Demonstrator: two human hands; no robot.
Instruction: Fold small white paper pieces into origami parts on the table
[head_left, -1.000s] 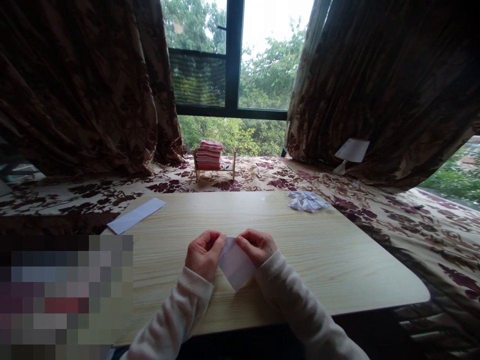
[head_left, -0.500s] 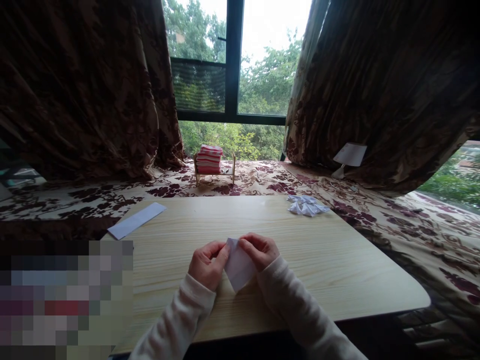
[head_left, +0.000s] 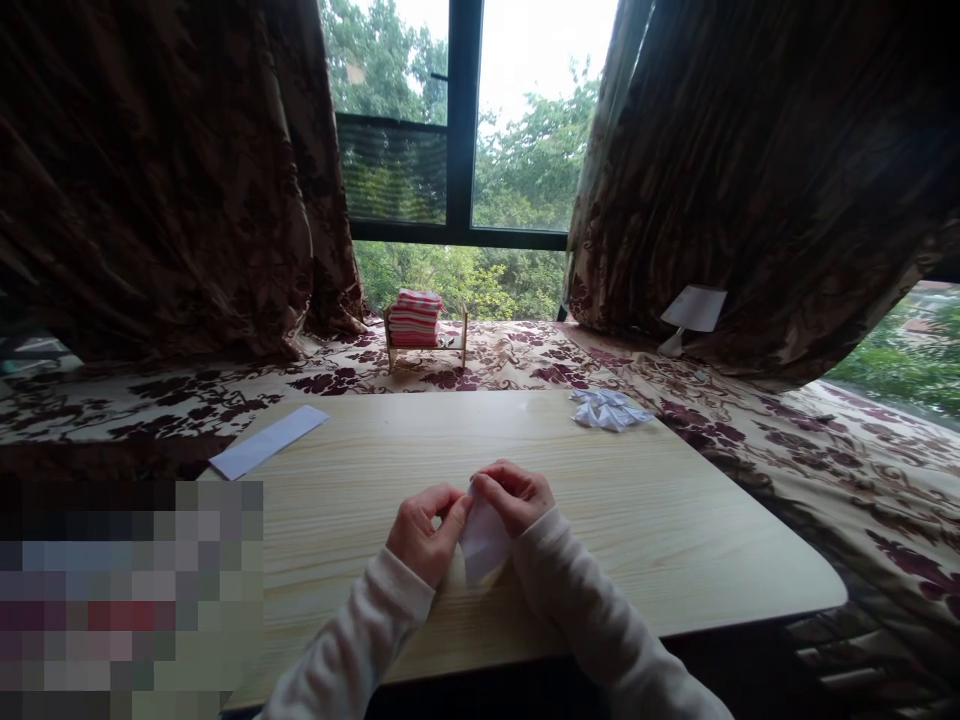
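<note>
A small white piece of paper (head_left: 484, 545) is held between both hands above the near middle of the table. My left hand (head_left: 429, 532) pinches its upper left edge between thumb and fingers. My right hand (head_left: 516, 495) pinches the top of the same paper, its fingertips almost touching those of the left. The lower part of the paper hangs down between the two wrists. Several folded white paper pieces (head_left: 609, 410) lie in a pile at the table's far right corner. A flat strip stack of white paper (head_left: 270, 442) rests at the far left edge.
The pale wooden table (head_left: 360, 450) meets a ledge covered in floral cloth (head_left: 525, 350). On the ledge stand a small wooden rack with folded red-and-white cloths (head_left: 416, 318) and a white lamp (head_left: 694, 308). Dark curtains (head_left: 150, 180) flank the window.
My left hand has moved slightly right, closer to my right hand. The paper between them now shows narrower, with its left corner drawn inward. The view has shifted slightly.
</note>
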